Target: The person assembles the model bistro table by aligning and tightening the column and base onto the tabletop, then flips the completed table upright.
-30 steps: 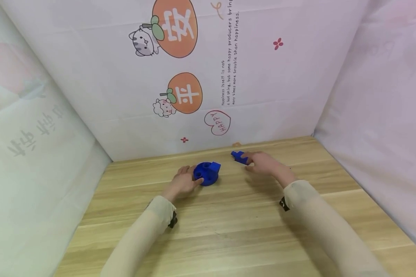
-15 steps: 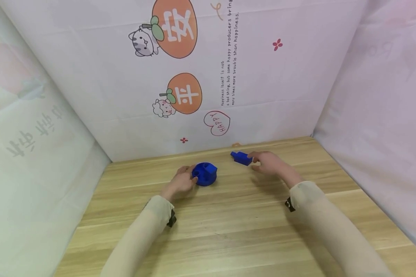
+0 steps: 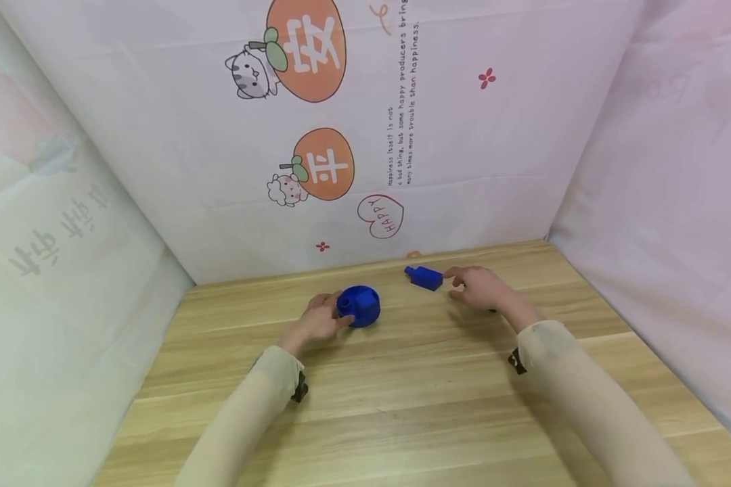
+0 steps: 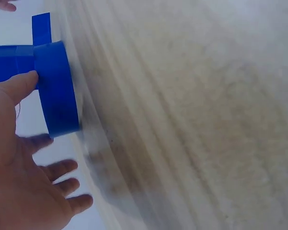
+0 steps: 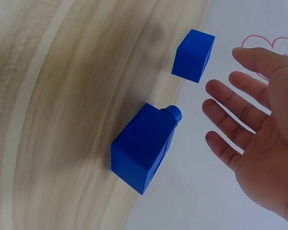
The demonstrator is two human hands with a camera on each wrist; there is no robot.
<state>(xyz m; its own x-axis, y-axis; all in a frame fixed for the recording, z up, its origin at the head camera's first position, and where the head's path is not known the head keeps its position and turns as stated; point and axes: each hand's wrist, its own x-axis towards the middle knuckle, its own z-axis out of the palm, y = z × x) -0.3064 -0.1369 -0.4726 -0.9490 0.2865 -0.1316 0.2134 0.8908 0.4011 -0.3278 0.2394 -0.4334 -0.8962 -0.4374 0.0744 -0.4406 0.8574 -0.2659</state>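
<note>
My left hand (image 3: 315, 323) holds a blue round base (image 3: 365, 316) by its left edge, thumb in front and a finger behind. Hollow round sockets and a square blue post show on the base; in the left wrist view the thumb presses near the post (image 4: 7, 64). To the right lies a blue rectangular block with a small peg (image 3: 425, 278). Just beside it hovers my right hand (image 3: 480, 287), fingers loosely spread, holding nothing. The right wrist view shows a second blue pegged block (image 5: 137, 143) nearer the camera; in the head view the right hand seems to cover it.
A light wood-grain table (image 3: 402, 406) lies beneath both hands. White printed cloth (image 3: 463, 149) rises behind it, with more cloth along the left and right sides.
The right hand has let go of the pegged block and drawn off to the right; the block stays on the table. The round base has turned slightly in the left hand.
</note>
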